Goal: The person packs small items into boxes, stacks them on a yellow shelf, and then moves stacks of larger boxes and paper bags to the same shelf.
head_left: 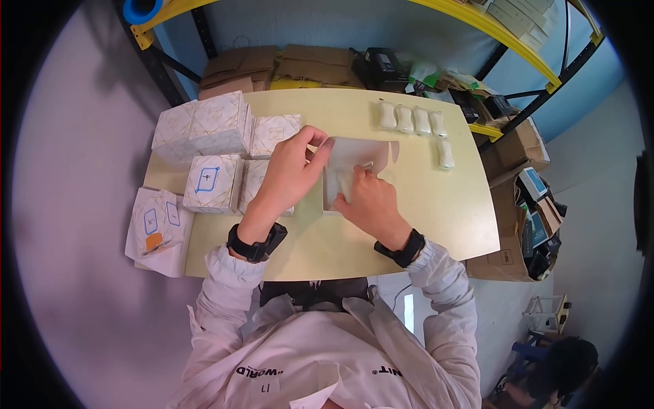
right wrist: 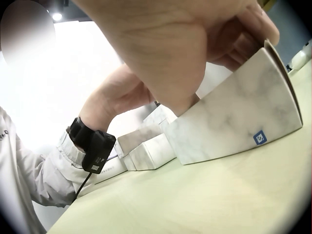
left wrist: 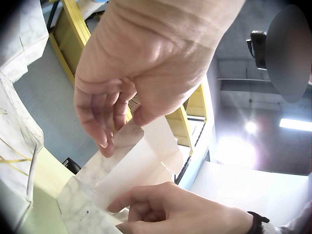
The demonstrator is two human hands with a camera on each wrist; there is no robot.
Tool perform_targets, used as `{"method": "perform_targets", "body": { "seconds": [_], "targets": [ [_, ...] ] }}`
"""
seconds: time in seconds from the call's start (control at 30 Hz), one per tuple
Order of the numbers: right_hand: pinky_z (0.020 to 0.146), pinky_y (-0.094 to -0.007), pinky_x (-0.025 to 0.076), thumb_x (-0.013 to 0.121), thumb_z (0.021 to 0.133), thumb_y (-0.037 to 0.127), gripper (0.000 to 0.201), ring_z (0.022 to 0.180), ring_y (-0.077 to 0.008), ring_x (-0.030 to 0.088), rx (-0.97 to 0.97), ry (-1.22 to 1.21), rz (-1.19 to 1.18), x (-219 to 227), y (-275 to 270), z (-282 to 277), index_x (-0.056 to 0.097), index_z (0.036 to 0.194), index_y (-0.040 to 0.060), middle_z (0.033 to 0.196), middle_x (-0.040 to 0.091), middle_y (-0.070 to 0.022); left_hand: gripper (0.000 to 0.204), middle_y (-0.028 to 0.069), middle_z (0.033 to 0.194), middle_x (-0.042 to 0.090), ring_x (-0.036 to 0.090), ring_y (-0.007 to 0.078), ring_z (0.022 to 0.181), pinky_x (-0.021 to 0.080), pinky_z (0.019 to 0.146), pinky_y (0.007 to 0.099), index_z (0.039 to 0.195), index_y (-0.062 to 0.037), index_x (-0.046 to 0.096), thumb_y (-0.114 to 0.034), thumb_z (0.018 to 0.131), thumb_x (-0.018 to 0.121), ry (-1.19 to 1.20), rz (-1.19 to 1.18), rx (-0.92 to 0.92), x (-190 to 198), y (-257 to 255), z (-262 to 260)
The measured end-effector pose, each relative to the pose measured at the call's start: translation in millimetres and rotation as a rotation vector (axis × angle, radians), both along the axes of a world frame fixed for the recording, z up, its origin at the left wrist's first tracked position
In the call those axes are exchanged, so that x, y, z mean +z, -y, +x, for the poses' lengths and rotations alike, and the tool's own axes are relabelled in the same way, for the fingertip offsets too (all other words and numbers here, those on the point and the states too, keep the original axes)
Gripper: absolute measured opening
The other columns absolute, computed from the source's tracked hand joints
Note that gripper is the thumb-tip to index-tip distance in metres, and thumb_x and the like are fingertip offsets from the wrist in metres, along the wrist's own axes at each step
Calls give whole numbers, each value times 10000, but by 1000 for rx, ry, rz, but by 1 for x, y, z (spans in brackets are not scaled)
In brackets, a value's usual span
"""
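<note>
An open marble-patterned box (right wrist: 234, 107) stands on the table in front of me, its lid (left wrist: 146, 163) raised at the far side. My left hand (head_left: 293, 163) pinches the lid's left corner between thumb and fingers. My right hand (head_left: 373, 201) reaches into the box, thumb and fingers bent down below the rim. Something whitish (head_left: 343, 180) lies inside beside the right fingers; the walls and hand partly hide it, and I cannot tell whether the fingers hold it. Several white plump packets (head_left: 422, 121) lie at the table's far right.
Several closed marble-patterned boxes (head_left: 218, 123) are stacked on the table's left side, one with a blue-outlined mark (head_left: 208, 179). An opened box (head_left: 157, 228) sits at the front left edge. A yellow-beamed shelf (head_left: 477, 17) spans the back; a full carton (head_left: 507, 238) stands right of the table (head_left: 436, 218).
</note>
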State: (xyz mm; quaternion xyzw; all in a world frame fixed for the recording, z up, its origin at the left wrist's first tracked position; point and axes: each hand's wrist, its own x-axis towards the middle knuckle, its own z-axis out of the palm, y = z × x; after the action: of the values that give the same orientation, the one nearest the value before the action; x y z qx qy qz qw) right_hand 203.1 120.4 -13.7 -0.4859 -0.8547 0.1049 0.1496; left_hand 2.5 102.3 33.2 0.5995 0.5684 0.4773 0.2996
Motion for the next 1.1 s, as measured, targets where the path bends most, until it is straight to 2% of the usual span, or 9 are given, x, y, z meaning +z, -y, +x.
{"method": "perform_targets", "body": {
  "seconds": [0.2, 0.27, 0.57, 0.73, 0.77, 0.83, 0.9, 1.0, 1.1],
  "targets": [
    [612, -486, 593, 742, 957, 329, 407, 688, -408, 741, 31, 13, 82, 2, 7, 5, 638, 1066, -49, 856, 731, -211, 281, 169, 1042, 781, 723, 267, 744, 569, 712, 386, 1147, 22, 668, -243, 1057, 696, 0, 14, -21, -4, 3, -1],
    [575, -466, 569, 760, 955, 287, 279, 639, -363, 726, 47, -114, 225, 10, 14, 11, 697, 955, 15, 807, 731, -161, 271, 171, 1060, 778, 723, 264, 746, 571, 718, 384, 1150, 21, 660, -231, 1055, 696, 18, 14, -42, -4, 5, -2],
    [535, -428, 523, 763, 918, 190, 237, 575, -325, 690, -112, -256, 157, 37, 10, 63, 688, 741, 52, 654, 692, -115, 223, 120, 1109, 751, 785, 211, 860, 593, 736, 323, 1203, 14, 659, -180, 1094, 670, -32, -3, -78, -7, 12, -4],
    [523, -403, 496, 752, 915, 111, 79, 535, -274, 655, -122, -369, 77, 40, 2, 76, 710, 890, 49, 641, 672, -86, 217, 119, 1103, 750, 773, 206, 870, 592, 744, 329, 1201, 15, 657, -173, 1094, 667, -24, -17, -74, -3, 15, -3],
    [524, -389, 491, 738, 916, 76, 98, 528, -255, 635, -100, -404, 78, 41, 1, 77, 705, 1003, 45, 674, 679, -80, 214, 120, 1102, 750, 768, 204, 874, 592, 747, 330, 1202, 16, 656, -168, 1093, 667, -29, -14, -75, -3, 15, -4],
    [525, -376, 486, 724, 917, 40, 201, 521, -236, 615, -78, -440, 78, 44, 1, 77, 701, 1117, 41, 708, 686, -75, 210, 120, 1100, 750, 760, 200, 864, 590, 746, 330, 1204, 17, 656, -158, 1089, 668, -36, -8, -81, -4, 16, -4],
    [548, -349, 493, 698, 918, -11, 439, 552, -205, 602, -11, -521, -47, 53, 6, 76, 639, 1351, 35, 929, 725, -93, 206, 121, 1098, 750, 751, 196, 855, 588, 745, 329, 1206, 18, 655, -148, 1086, 670, -43, -2, -86, -4, 17, -4],
    [572, -333, 503, 689, 909, -41, 615, 586, -189, 601, 70, -583, -41, 61, 13, 68, 563, 1503, 60, 1113, 705, -106, 191, 122, 1096, 750, 739, 187, 832, 584, 744, 326, 1215, 14, 656, -111, 1071, 672, -43, -1, -106, 0, 22, -4],
    [594, -329, 519, 695, 903, -38, 609, 618, -182, 622, 110, -530, -55, 61, 15, 67, 602, 1493, 78, 1189, 682, -112, 210, 128, 1088, 748, 727, 177, 817, 581, 743, 323, 1226, 2, 654, -52, 1025, 683, -65, -68, -123, 10, 29, -5]
  ]
}}
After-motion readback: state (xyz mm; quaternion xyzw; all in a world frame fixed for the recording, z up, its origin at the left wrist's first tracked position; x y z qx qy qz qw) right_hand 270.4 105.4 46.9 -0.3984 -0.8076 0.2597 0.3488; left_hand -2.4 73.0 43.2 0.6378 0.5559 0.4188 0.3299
